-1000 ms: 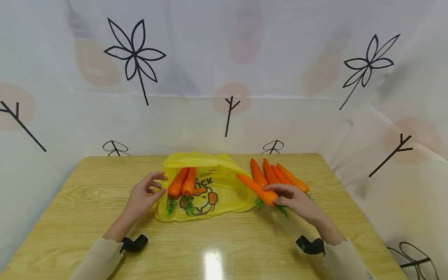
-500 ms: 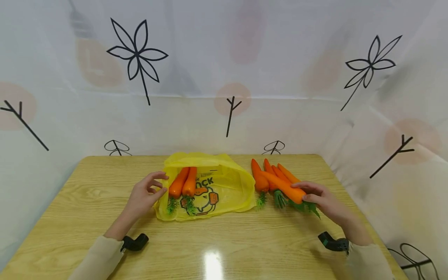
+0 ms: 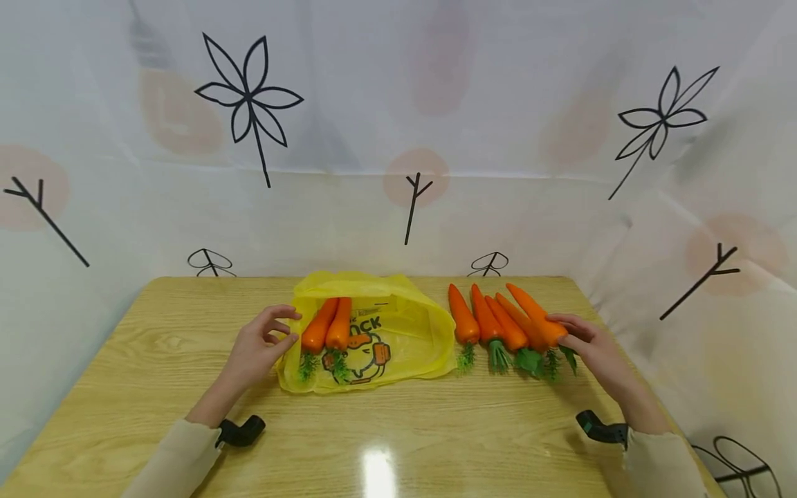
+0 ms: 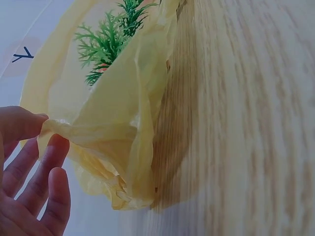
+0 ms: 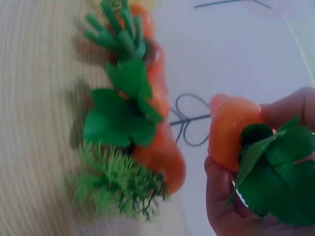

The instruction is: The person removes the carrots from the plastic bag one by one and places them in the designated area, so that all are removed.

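Because its skin looks smooth and glossy, the carrot [image 3: 532,309] that the right hand [image 3: 591,349] pinches by its thick near end, at the right end of the row of carrots [image 3: 463,318], will probably handle as light, stiff and a little slippery, best held at that shoulder rather than by its leafy top [image 5: 266,177]. Farther left, the left hand [image 3: 255,346] pinches the yellow bag [image 3: 349,282] by its rim, whose thin film seems limp and easily torn; a gathered fold is the safer hold.
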Demonstrator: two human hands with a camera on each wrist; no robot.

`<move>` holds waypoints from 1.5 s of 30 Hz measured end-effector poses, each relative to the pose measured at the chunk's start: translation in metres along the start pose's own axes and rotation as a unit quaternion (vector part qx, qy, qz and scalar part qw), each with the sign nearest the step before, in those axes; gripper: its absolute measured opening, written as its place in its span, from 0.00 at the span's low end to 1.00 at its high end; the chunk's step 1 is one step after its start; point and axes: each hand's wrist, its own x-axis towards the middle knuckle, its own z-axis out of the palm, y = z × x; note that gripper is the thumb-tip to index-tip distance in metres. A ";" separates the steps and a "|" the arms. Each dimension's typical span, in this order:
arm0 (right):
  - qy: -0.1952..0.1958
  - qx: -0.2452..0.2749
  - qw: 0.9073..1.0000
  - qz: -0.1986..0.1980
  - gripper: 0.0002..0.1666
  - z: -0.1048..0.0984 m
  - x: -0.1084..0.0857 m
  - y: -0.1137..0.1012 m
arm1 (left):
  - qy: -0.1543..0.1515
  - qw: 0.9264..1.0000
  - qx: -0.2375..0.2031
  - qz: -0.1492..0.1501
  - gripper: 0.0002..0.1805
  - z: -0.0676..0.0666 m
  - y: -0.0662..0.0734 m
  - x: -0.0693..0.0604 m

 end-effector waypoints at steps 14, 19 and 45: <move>0.009 -0.026 0.996 0.085 0.36 -0.014 0.001 0.026 | 0.004 1.000 0.006 0.007 0.20 -0.005 0.043 -0.004; 0.025 -0.022 0.995 0.091 0.36 -0.016 0.002 0.033 | 0.003 1.000 0.004 0.005 0.20 -0.004 0.044 -0.004; 0.035 -0.071 0.992 0.096 0.36 -0.008 0.008 0.053 | -0.016 1.000 -0.001 -0.024 0.21 0.002 0.029 0.000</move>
